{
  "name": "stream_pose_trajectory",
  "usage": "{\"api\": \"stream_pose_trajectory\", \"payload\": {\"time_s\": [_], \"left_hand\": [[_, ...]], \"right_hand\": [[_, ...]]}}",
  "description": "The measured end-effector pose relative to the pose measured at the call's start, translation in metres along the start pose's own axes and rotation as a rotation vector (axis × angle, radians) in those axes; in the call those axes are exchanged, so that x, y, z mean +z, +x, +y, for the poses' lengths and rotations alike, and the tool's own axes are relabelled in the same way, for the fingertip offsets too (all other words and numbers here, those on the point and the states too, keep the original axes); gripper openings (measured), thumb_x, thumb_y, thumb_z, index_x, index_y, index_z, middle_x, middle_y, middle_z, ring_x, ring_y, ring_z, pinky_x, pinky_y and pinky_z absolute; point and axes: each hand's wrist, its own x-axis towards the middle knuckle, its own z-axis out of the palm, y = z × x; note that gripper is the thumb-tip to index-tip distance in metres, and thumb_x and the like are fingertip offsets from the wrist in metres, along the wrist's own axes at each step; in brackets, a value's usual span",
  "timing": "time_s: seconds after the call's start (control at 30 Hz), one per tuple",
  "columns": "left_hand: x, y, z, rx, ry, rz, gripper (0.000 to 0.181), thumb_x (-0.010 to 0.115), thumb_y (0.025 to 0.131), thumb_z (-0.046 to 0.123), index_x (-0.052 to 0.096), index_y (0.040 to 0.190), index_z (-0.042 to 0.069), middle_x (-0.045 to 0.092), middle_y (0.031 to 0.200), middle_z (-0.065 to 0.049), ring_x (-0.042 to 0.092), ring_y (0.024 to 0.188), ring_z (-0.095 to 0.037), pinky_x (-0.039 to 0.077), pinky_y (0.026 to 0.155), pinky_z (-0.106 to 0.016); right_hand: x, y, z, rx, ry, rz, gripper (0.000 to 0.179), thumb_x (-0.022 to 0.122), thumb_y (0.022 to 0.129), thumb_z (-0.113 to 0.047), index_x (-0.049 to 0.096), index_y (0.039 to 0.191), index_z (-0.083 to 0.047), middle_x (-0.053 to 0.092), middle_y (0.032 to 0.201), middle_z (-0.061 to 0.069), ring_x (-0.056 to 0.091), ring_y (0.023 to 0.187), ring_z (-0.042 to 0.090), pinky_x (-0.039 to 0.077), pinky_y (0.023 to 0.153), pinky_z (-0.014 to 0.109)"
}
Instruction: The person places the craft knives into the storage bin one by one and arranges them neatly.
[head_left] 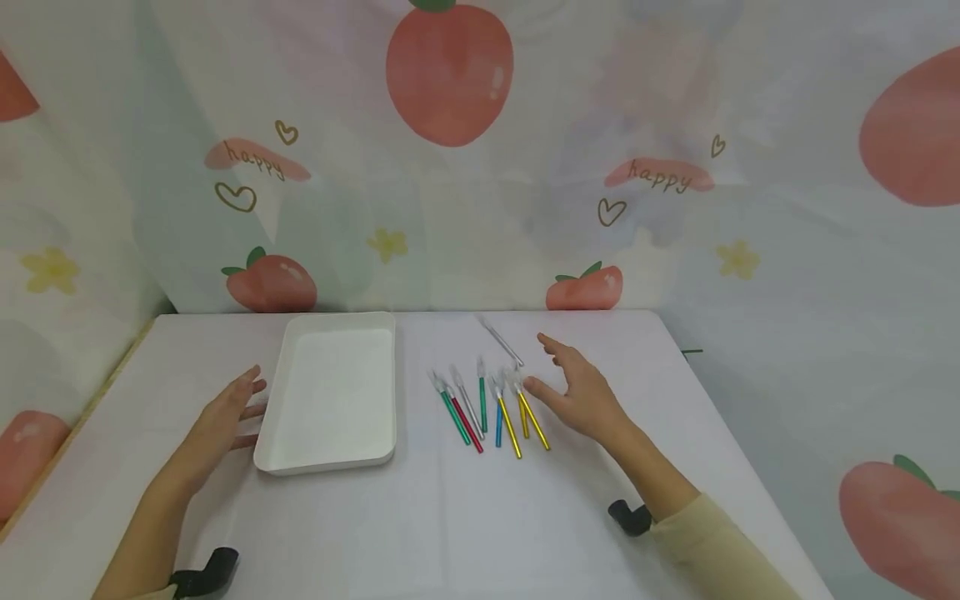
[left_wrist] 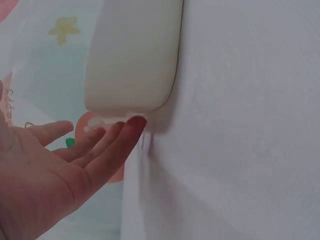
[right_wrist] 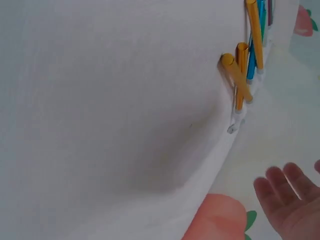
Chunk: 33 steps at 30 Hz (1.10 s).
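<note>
A white rectangular tray (head_left: pixel 327 392) lies on the table, left of the middle. My left hand (head_left: pixel 220 425) is beside its left wall, fingers extended. In the left wrist view, the fingertips of this left hand (left_wrist: pixel 75 165) come close to the tray's end (left_wrist: pixel 132 75); whether they touch it I cannot tell. Right of the tray lie several slim craft knives with clear caps, among them a red one (head_left: pixel 466 425), a blue one (head_left: pixel 498 423) and a yellow one (head_left: pixel 511 429). My right hand (head_left: pixel 581 392) hovers just right of them, fingers spread, holding nothing.
One silver craft knife (head_left: pixel 502 343) lies apart, behind the others. The table (head_left: pixel 450 533) has a white cover and meets a fruit-printed curtain (head_left: pixel 480 208) at its back edge. A black wrist mount (head_left: pixel 206 573) sits on the left forearm, another (head_left: pixel 630 517) on the right.
</note>
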Motion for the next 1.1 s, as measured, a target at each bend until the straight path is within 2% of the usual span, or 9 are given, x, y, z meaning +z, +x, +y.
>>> {"api": "stream_pose_trajectory", "payload": {"time_s": [0.07,0.17,0.37,0.43,0.53,0.67,0.87,0.97,1.1], "left_hand": [[-0.002,0.002,-0.005,-0.055,-0.089,-0.025,0.073,0.016,0.107,0.055,0.007,0.160,0.006,0.021,0.159,-0.031,0.034,0.138,-0.054,0.057,0.084,-0.037],[-0.004,0.006,-0.012,-0.116,-0.163,-0.033,0.078,0.019,0.105,0.060,0.007,0.160,0.007,0.021,0.160,-0.029,0.031,0.142,-0.050,0.054,0.083,-0.027],[-0.006,0.013,-0.021,-0.182,-0.188,-0.067,0.078,0.032,0.105,0.057,0.009,0.161,0.008,0.021,0.160,-0.029,0.030,0.144,-0.046,0.052,0.086,-0.024],[-0.005,0.014,-0.023,-0.182,-0.185,-0.068,0.077,0.036,0.104,0.055,0.012,0.160,0.007,0.024,0.160,-0.027,0.036,0.142,-0.041,0.052,0.087,-0.025],[-0.005,0.013,-0.024,-0.168,-0.189,-0.067,0.075,0.039,0.105,0.052,0.017,0.159,0.006,0.029,0.158,-0.026,0.049,0.132,-0.023,0.052,0.088,-0.027],[-0.005,0.011,-0.028,-0.133,-0.194,-0.060,0.071,0.043,0.105,0.046,0.020,0.158,0.004,0.035,0.155,-0.027,0.054,0.117,0.000,0.052,0.088,-0.027],[-0.004,0.012,-0.037,-0.043,-0.205,-0.082,0.065,0.055,0.104,0.025,0.026,0.156,0.001,0.037,0.152,-0.030,0.058,0.111,0.001,0.053,0.087,-0.025],[-0.004,0.012,-0.040,-0.024,-0.224,-0.081,0.064,0.058,0.102,0.020,0.027,0.155,0.000,0.036,0.151,-0.031,0.059,0.111,0.001,0.053,0.087,-0.024],[-0.005,0.012,-0.042,-0.018,-0.217,-0.075,0.064,0.058,0.102,0.019,0.027,0.154,-0.001,0.037,0.150,-0.033,0.059,0.111,-0.001,0.052,0.086,-0.023]], "right_hand": [[0.003,0.001,0.000,0.061,0.125,-0.049,0.069,0.066,0.094,-0.042,0.037,0.153,-0.020,0.058,0.139,0.016,0.059,0.121,0.033,0.051,0.095,0.052],[0.009,0.005,0.002,0.143,0.244,-0.117,0.064,0.068,0.094,-0.035,0.041,0.150,-0.020,0.063,0.131,0.014,0.063,0.114,0.031,0.054,0.092,0.047],[0.017,0.022,0.009,0.226,0.266,-0.152,0.055,0.066,0.095,-0.031,0.049,0.145,-0.015,0.065,0.124,0.011,0.063,0.110,0.027,0.055,0.089,0.043],[0.019,0.033,0.012,0.235,0.253,-0.148,0.052,0.066,0.095,-0.030,0.051,0.143,-0.013,0.066,0.121,0.010,0.064,0.109,0.027,0.056,0.089,0.042],[0.019,0.054,0.017,0.235,0.225,-0.150,0.048,0.067,0.095,-0.028,0.055,0.138,-0.011,0.066,0.118,0.011,0.064,0.108,0.027,0.056,0.088,0.041],[0.021,0.082,0.019,0.221,0.163,-0.177,0.046,0.068,0.093,-0.025,0.058,0.135,-0.010,0.066,0.116,0.012,0.063,0.106,0.028,0.055,0.087,0.042],[0.030,0.118,0.021,0.202,-0.038,-0.249,0.042,0.070,0.091,-0.021,0.062,0.131,-0.010,0.068,0.114,0.012,0.062,0.103,0.029,0.051,0.089,0.045],[0.036,0.130,0.021,0.202,-0.122,-0.272,0.042,0.071,0.091,-0.020,0.062,0.130,-0.010,0.068,0.112,0.011,0.063,0.100,0.028,0.051,0.088,0.045],[0.044,0.141,0.019,0.216,-0.127,-0.282,0.042,0.074,0.088,-0.018,0.064,0.128,-0.007,0.069,0.110,0.011,0.063,0.097,0.026,0.052,0.087,0.043]]}}
